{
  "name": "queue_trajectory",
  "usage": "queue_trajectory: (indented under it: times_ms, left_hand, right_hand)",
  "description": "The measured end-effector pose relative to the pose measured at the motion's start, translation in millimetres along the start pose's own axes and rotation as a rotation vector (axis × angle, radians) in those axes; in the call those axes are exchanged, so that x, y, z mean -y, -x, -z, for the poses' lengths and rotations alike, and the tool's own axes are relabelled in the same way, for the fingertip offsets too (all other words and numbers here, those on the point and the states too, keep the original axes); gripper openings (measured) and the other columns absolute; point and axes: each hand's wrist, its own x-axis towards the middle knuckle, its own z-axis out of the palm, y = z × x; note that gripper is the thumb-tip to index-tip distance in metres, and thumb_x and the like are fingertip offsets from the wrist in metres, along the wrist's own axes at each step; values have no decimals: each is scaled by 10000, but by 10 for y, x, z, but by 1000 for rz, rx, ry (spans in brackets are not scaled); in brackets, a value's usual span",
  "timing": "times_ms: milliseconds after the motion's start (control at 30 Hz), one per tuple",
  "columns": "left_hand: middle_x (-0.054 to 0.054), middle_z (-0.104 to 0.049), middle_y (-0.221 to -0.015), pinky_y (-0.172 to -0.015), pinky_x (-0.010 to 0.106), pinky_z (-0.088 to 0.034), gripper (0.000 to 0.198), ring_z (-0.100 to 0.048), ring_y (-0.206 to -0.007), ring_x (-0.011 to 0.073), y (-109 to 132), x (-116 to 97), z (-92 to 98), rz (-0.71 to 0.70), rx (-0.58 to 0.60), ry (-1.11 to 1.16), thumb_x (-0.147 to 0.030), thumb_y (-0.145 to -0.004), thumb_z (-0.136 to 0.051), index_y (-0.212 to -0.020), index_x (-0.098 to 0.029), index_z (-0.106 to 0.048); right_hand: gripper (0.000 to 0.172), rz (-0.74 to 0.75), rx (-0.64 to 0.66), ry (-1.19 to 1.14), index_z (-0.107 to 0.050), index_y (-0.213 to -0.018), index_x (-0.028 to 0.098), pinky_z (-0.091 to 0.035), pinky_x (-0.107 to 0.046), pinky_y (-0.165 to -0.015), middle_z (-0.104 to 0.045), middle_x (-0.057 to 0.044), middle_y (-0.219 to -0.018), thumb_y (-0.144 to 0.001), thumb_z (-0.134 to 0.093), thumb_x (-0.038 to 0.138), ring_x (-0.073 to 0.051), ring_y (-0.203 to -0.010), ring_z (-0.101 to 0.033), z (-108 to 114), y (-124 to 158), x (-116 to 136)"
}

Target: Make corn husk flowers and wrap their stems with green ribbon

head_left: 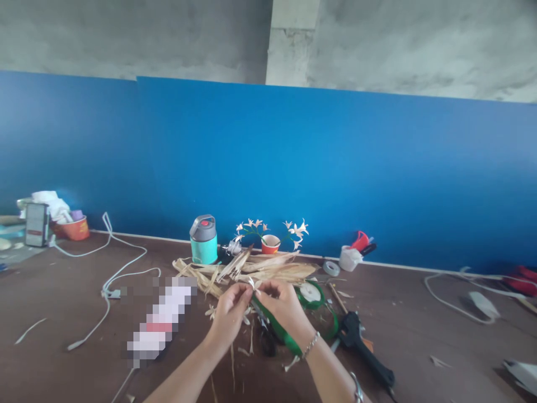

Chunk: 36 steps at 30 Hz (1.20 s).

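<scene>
Between my fingertips is a small pale flower (253, 283) with narrow petals, like those made of dried husk. My left hand (231, 308) pinches it from the left side. From the right, my right hand (282, 305) closes its thumb and finger on it too. Dried corn husks (277, 267) lie spread just beyond my hands. Under and beside my right hand are green ribbon (289, 338) and a spool of green tape (310, 291). Dark-handled scissors (267, 338) lie below my hands, partly hidden. More pale flowers (211, 312) rest by my left wrist.
A black glue gun (364, 350) lies to the right. At the back stand a turquoise flask (204, 246), a red cup (271, 244) with flower sprays, a tape roll (331, 268) and a white holder (350, 259). White cables (126, 274) cross the left side. A blue partition (268, 162) borders the table.
</scene>
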Motion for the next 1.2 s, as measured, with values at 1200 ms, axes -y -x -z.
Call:
queue_trajectory:
  times_ms: [1200]
  left_hand:
    - [25,-625,-790,-714,260,-428,244,-567,-770,186,-49,155,97,-121,-8,-136,-396,-784,-579,-858,-167,-621]
  right_hand:
    - [44,-22,0,0,-574,-651,154,-390,-229,-558,-553,17,-607,-661,-570,197,-115,-567,-481,-30,6,-17]
